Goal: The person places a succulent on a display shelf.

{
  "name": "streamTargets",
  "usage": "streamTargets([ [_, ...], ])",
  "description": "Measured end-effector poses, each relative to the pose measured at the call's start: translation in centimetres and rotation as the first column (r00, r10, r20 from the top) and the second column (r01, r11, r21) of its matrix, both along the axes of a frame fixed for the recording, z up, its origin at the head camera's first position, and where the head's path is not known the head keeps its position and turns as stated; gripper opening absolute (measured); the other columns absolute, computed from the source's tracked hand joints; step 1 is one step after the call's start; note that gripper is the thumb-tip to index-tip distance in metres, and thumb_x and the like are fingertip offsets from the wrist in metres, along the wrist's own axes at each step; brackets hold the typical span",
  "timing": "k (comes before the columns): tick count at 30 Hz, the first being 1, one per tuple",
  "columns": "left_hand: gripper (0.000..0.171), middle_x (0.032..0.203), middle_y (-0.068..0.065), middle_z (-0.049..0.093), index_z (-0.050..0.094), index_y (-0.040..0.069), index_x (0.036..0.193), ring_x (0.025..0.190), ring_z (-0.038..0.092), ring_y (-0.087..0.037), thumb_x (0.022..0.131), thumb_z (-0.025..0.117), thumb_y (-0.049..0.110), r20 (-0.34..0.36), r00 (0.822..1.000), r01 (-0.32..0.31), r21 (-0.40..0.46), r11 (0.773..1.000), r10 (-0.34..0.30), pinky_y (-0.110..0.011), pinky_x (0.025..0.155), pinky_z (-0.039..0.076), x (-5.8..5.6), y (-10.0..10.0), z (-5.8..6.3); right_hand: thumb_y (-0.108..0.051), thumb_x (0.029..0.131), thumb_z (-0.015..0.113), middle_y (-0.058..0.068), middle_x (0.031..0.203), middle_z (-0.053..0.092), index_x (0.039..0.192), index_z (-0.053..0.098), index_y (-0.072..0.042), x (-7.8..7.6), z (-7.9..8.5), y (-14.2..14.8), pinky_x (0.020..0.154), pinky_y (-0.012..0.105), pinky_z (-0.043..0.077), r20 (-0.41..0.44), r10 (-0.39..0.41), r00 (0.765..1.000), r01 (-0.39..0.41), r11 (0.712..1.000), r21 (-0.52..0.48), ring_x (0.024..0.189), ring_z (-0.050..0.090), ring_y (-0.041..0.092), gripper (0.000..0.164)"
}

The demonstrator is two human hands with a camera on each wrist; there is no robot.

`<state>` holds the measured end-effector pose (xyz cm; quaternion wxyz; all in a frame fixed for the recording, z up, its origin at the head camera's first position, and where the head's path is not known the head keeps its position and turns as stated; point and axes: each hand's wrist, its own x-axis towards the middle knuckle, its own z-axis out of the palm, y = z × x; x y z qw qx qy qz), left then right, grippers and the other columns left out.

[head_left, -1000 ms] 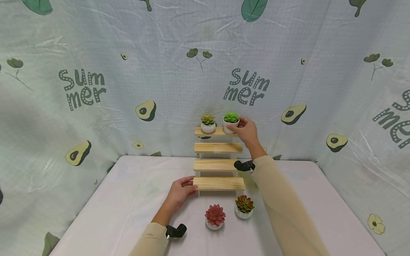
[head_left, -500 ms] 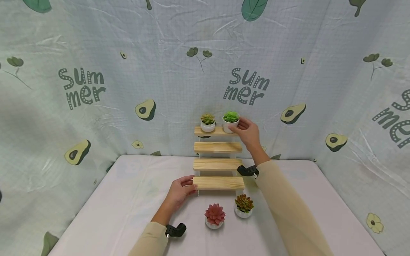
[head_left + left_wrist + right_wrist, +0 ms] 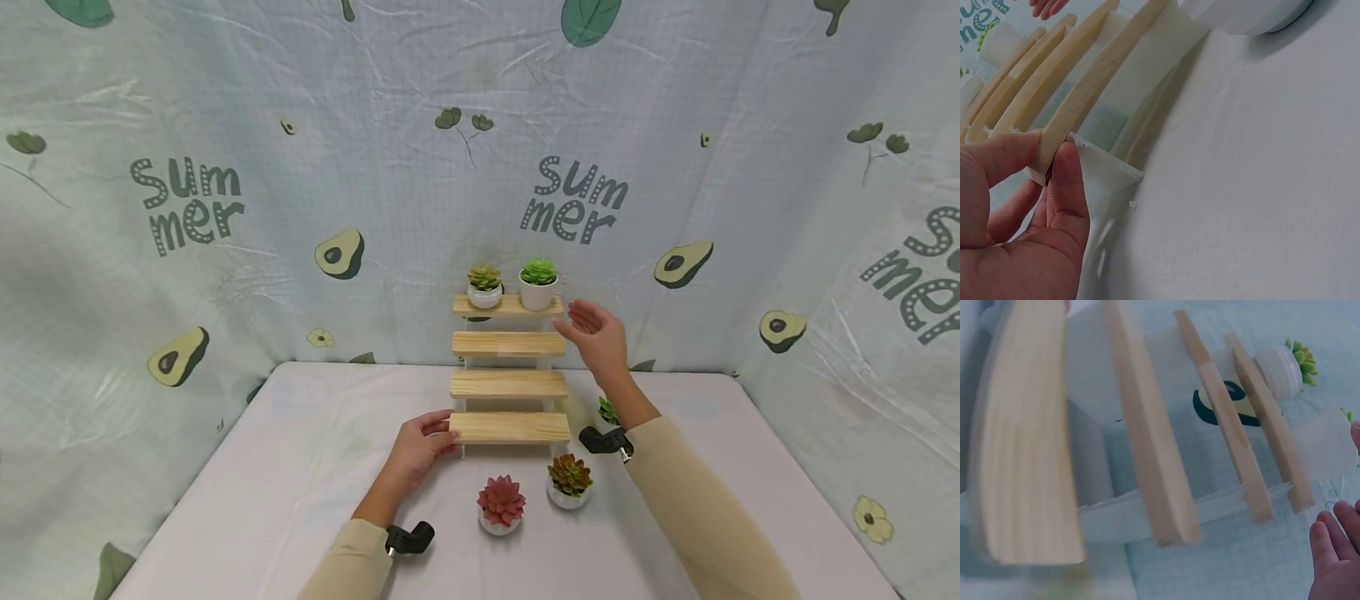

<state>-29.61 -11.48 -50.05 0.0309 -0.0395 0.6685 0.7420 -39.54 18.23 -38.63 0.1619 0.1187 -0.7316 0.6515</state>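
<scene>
A tiered wooden stand (image 3: 510,385) with several plank shelves stands on the table. My left hand (image 3: 418,450) pinches the left end of its lowest plank (image 3: 1094,81) between thumb and fingers. My right hand (image 3: 600,337), fingers extended and holding nothing, hovers right of the top shelf. On that shelf are a bright green succulent in a white pot (image 3: 537,287) and, left of it, a yellow-green succulent in a white pot (image 3: 484,287). In the right wrist view, the right hand (image 3: 1338,550) is apart from the nearest pot (image 3: 1329,447).
In front of the stand sit a red succulent (image 3: 501,504) and a brown-green succulent (image 3: 568,481), both in white pots. Another green succulent (image 3: 607,411) is partly hidden behind the right wrist. A patterned cloth (image 3: 405,192) hangs behind the table (image 3: 300,467).
My right hand has let go of the bright green succulent's pot and moved down and right. The pot stays on the top shelf. My left hand keeps its grip on the lowest plank.
</scene>
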Motion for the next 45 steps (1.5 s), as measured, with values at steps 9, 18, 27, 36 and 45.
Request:
streamTargets([
  [9,0.047,0.118,-0.023,0.067,0.057,-0.008,0.138,0.089,0.069,-0.016,0.092,0.068,-0.007,0.008,1.000,0.002,-0.013,1.000,-0.002,-0.030,0.079,0.064,-0.2,0.1,-0.1,-0.027,0.089,0.082,0.019,0.141,0.061,0.139,0.059,-0.002,3.0,-3.0,2.6,0.107,0.023,0.051,0.007,-0.062,0.998,0.062,0.998,0.016,0.134,0.058,0.031,0.060],
  [18,0.047,0.118,-0.024,0.067,0.057,-0.009,0.137,0.089,0.069,-0.017,0.092,0.068,-0.008,-0.001,1.000,0.003,-0.002,1.000,-0.003,-0.031,0.078,0.064,0.0,0.2,0.0,-0.031,0.088,0.082,0.011,0.140,0.065,0.137,0.064,-0.008,6.0,-6.6,5.6,0.112,0.029,0.048,0.021,-0.205,0.978,0.202,0.972,0.122,0.133,0.059,0.027,0.057],
  [27,0.046,0.119,-0.023,0.067,0.059,-0.007,0.137,0.089,0.069,-0.016,0.092,0.068,-0.007,0.008,1.000,-0.013,-0.010,1.000,0.013,-0.030,0.078,0.064,-0.2,0.0,0.0,-0.029,0.088,0.082,0.009,0.142,0.064,0.137,0.064,-0.009,8.2,-8.7,7.5,0.114,0.020,0.043,0.065,-0.264,0.962,0.251,0.954,0.161,0.138,0.055,0.024,0.056],
  [36,0.046,0.119,-0.023,0.067,0.058,-0.007,0.137,0.089,0.069,-0.017,0.092,0.069,-0.006,0.018,1.000,-0.014,-0.013,1.000,0.014,-0.030,0.078,0.064,-0.2,-0.1,-0.2,-0.031,0.088,0.083,0.018,0.157,0.047,0.150,0.048,-0.003,8.9,-10.8,8.2,0.122,0.047,0.036,0.212,-0.237,0.948,0.194,0.959,0.208,0.148,0.041,0.033,0.076],
  [45,0.046,0.116,-0.021,0.067,0.057,-0.010,0.137,0.088,0.068,-0.016,0.092,0.068,-0.008,0.000,1.000,0.001,0.011,1.000,-0.001,-0.030,0.077,0.064,-0.1,-0.1,0.0,-0.027,0.087,0.083,0.023,0.163,0.035,0.157,0.032,0.001,8.3,-12.2,8.2,0.123,0.049,0.036,0.328,-0.204,0.923,0.149,0.972,0.183,0.151,0.035,0.038,0.091],
])
